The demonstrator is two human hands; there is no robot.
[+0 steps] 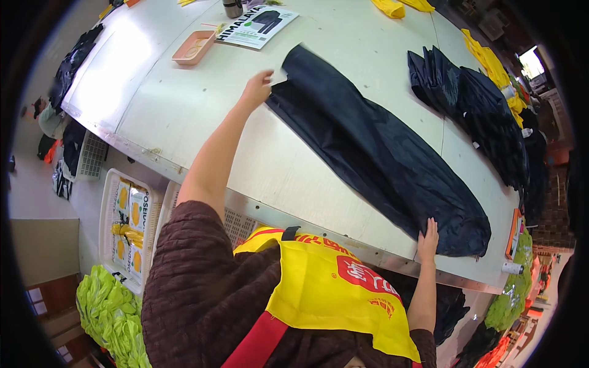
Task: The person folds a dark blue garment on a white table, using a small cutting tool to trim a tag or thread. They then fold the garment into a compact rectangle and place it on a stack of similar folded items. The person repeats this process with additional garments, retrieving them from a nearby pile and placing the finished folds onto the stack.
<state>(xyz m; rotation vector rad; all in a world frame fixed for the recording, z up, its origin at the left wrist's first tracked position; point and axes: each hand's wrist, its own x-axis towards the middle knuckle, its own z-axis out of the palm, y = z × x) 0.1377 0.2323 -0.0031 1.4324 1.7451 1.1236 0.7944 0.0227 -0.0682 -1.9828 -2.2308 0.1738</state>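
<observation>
A long dark navy garment point(368, 141) of thin, smooth cloth lies folded lengthwise, slanting across the white table point(307, 178). Its exact kind does not show. The upper flap at its far end is smeared by motion. My left hand point(259, 89) is beside that far end, at the corner of the lower layer. Its fingers are loosely bent and apart from the raised flap, with nothing visible in them. Flat on the garment's near right end rests my right hand point(428, 238), fingers stretched out and pressed against the cloth.
A pink tray point(194, 48), a printed sheet point(261, 27) and a metal cup point(233, 8) stand at the far side. More dark garments point(466, 110) and yellow cloth point(488, 58) lie right. Below the table's left edge is a white crate point(105, 214) of packages; lime-green bags point(110, 313) lie nearby.
</observation>
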